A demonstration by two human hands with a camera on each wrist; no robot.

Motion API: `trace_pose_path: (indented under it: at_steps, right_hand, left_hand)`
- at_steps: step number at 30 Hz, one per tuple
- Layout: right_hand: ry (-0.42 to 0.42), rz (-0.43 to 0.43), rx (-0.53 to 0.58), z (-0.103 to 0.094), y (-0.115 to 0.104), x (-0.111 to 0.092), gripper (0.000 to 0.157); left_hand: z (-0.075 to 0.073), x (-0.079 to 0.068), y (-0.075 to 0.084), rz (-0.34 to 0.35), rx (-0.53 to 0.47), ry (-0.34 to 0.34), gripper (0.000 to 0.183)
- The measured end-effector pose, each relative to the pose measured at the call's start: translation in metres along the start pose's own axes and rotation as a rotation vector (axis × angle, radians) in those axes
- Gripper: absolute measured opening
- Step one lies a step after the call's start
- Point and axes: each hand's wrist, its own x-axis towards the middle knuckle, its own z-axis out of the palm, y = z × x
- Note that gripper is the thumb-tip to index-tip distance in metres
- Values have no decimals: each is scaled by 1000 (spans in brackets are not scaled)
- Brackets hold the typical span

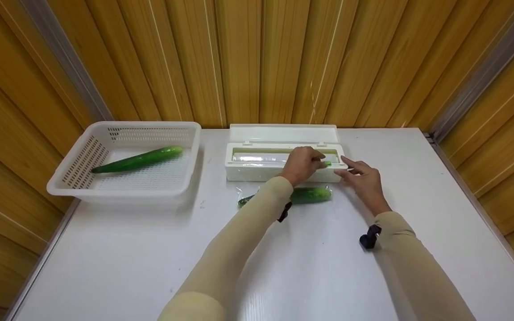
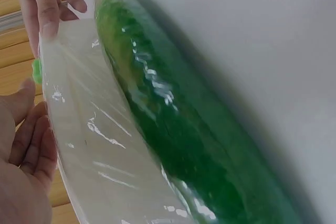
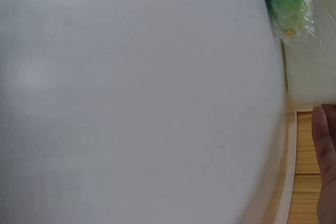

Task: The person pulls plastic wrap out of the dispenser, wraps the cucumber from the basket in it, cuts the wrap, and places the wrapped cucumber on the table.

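A white cling film box (image 1: 283, 174) stands lengthwise with its lid raised and a film roll (image 1: 257, 158) inside. My left hand (image 1: 302, 165) is over its right part, with its thumb at a small green slide cutter (image 2: 37, 72) on the front edge; its other fingers curl in. With thumb and fingers, my right hand (image 1: 365, 183) grips the box's right end; only part of that hand shows in the right wrist view. Before the box lies a film-wrapped cucumber (image 2: 168, 108), its middle hidden in the head view by my left forearm.
To the left, a white plastic basket (image 1: 123, 193) holds an unwrapped cucumber (image 1: 138, 160). Everything stands on a white table (image 1: 310, 276). Yellow wood-look panels (image 1: 279, 62) rise behind the table and at both sides.
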Motion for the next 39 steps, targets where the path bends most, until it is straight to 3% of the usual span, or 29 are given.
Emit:
trace_pose_path:
  at_steps: [8, 17, 25, 33, 39]
  right_hand:
    - [-19, 24, 49, 8, 2, 0, 47]
    - [-45, 15, 87, 11, -15, 1, 46]
    - [-45, -11, 70, 4, -39, -6, 44]
    - [-30, 16, 61, 1, -1, 2, 47]
    - [-21, 10, 59, -3, 5, 0, 47]
  left_hand:
    - [10, 3, 6, -117, 23, 69, 10]
    - [-2, -2, 6, -153, 57, 81, 10]
    - [-14, -10, -4, -141, 79, 89, 10]
    - [-34, -23, -23, -113, 82, 83, 11]
    - [-49, -34, -35, -113, 91, 78, 11]
